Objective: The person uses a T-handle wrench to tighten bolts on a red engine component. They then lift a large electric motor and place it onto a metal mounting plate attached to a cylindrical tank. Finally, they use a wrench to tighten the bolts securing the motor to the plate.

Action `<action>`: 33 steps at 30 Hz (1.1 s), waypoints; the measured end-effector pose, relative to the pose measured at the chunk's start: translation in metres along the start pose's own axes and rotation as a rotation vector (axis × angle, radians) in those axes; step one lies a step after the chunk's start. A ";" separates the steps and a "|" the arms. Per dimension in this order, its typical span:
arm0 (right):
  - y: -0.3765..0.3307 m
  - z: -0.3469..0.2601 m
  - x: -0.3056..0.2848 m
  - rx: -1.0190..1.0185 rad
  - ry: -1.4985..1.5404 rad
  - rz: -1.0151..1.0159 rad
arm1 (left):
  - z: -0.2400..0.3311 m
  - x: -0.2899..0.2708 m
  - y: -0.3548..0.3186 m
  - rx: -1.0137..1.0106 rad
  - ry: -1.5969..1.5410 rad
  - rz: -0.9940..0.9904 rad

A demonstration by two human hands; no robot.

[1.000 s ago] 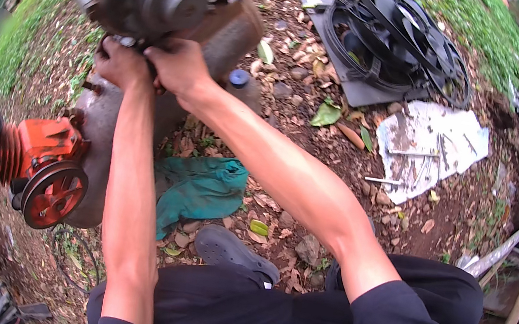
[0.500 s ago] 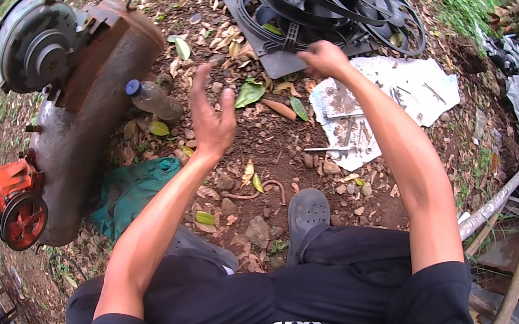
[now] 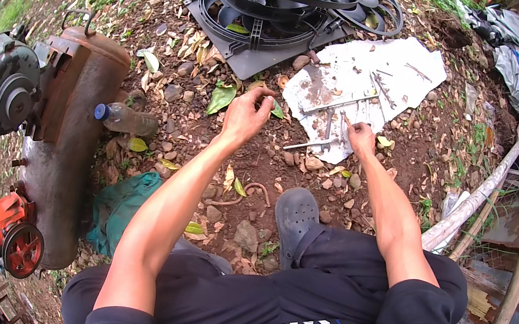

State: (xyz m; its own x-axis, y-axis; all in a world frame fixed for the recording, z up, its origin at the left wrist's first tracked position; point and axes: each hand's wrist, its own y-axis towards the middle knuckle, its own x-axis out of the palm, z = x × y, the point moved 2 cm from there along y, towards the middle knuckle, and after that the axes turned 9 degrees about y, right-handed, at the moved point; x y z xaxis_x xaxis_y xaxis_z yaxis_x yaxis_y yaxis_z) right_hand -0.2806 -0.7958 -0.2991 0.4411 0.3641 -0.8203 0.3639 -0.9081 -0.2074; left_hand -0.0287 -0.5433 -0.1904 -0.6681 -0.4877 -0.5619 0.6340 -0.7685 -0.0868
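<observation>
Head view: right hand [image 3: 360, 137] closed on a tool on the white sheet [image 3: 393, 68], centre right; left hand [image 3: 244, 115] hovered loosely curled, empty, over dirt.

A: Is any package seen?

B: Yes. A clear plastic bottle [image 3: 127, 119] with a blue cap is laid at nine o'clock, beside the rusty tank [image 3: 73, 139]. No labels, signs or screens are seen.

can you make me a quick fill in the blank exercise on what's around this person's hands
1. The right hand rests on the crumpled ____ sheet holding metal tools.
2. The plastic bottle has a ____ cap.
3. The left hand hovers beside a green ____.
4. The rusty tank lies to the person's ____.

Missing: white; blue; leaf; left
</observation>
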 end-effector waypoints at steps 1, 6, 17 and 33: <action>-0.006 -0.008 0.001 -0.008 0.009 -0.011 | 0.001 0.000 0.000 0.000 0.010 0.006; -0.020 -0.042 -0.002 -0.062 0.051 -0.126 | -0.002 0.001 -0.002 0.002 0.078 0.040; -0.006 -0.022 -0.007 -0.240 -0.020 0.097 | -0.004 0.002 -0.011 -0.087 0.125 -0.014; 0.047 0.025 -0.027 0.003 -0.024 0.205 | -0.004 0.018 -0.011 -0.081 0.133 -0.058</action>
State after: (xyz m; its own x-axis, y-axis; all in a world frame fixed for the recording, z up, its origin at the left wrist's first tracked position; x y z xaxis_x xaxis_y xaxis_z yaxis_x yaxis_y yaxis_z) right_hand -0.2962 -0.8532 -0.3005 0.4861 0.1671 -0.8578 0.2662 -0.9632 -0.0368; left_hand -0.0459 -0.5419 -0.2030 -0.6509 -0.3802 -0.6571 0.6287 -0.7551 -0.1859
